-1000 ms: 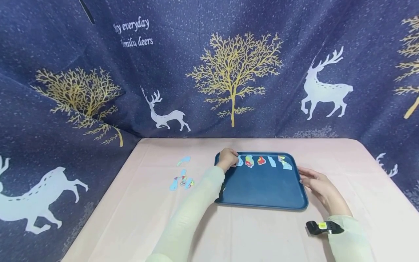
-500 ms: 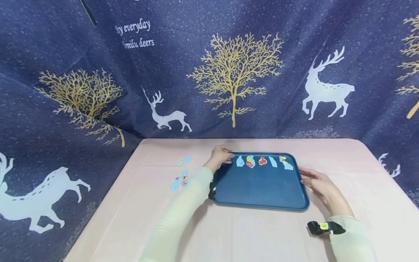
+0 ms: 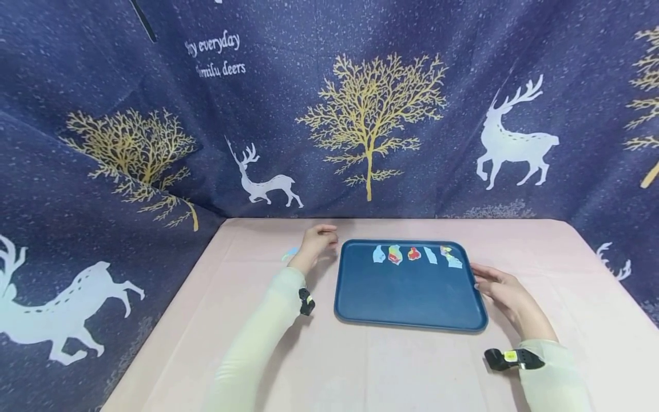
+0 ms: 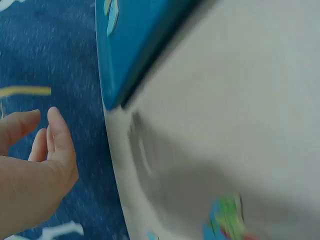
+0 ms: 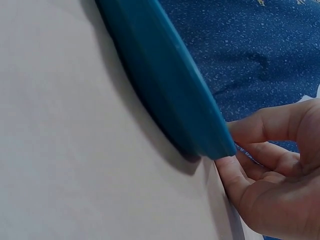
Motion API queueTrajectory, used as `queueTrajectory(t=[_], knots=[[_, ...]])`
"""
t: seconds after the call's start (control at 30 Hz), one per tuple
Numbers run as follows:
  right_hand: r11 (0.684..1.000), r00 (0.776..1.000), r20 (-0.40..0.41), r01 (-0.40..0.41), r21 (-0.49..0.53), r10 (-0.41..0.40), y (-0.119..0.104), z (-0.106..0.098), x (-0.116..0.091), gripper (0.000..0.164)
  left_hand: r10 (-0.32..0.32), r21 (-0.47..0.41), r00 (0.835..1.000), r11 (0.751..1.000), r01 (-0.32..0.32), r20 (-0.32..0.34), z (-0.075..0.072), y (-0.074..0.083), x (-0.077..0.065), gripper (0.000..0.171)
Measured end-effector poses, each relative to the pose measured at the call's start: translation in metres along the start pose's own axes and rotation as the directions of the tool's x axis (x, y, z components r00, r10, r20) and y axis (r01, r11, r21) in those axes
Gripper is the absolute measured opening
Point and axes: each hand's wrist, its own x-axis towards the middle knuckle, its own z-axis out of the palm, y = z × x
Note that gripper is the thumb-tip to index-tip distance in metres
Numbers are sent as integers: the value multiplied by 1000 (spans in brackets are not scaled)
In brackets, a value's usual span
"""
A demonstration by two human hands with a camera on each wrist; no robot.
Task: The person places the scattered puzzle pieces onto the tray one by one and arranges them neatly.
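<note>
A dark blue tray [image 3: 407, 294] lies on the table. Along its far side sit several irregular flat pieces, among them a red piece [image 3: 414, 253] and a light blue piece [image 3: 378, 254]. Just left of the tray hovers my left hand [image 3: 318, 242], holding nothing; in the left wrist view its thumb and fingers are apart. At the tray's right edge, my right hand [image 3: 507, 292] pinches the rim, thumb above and fingers below in the right wrist view. A blue piece [image 3: 290, 254] shows on the table behind my left hand; a multicoloured piece [image 4: 226, 217] lies in its shadow.
A pale pink cloth [image 3: 401, 366] covers the table. Behind it hangs a dark blue curtain [image 3: 422, 114] with deer and trees. Black wrist cameras sit on both sleeves, including a camera [image 3: 507, 359] on the right.
My left hand has let go of a light blue piece at the tray's far left and moved left off the tray, now covering the loose pieces. The right hand stays at the rim.
</note>
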Motion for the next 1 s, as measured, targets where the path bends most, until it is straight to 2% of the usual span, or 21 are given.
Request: queueTrajectory(t=[0.2,0.33,0.57,0.8,1.0], knots=[[1000,1000,-1,-16,11,16,0,0,0,71,17,1,998,1000,-17,-57,-37,2,-4,37],[999,999,0,-40,29,40,0,-1,-2,70,14,10,996,1000,-13,-87,-61,-8,-1,40],[998,998,0,-58,35,58,0,-1,-2,70,-44,29,987,998,49,-155,-95,-23,-1,41],[998,999,4,-43,39,43,-2,0,-2,70,-84,149,975,982,115,-204,-109,-35,0,39],[999,999,-3,-39,16,39,-2,0,-1,72,-112,249,978,956,155,-178,-109,-41,-1,37]])
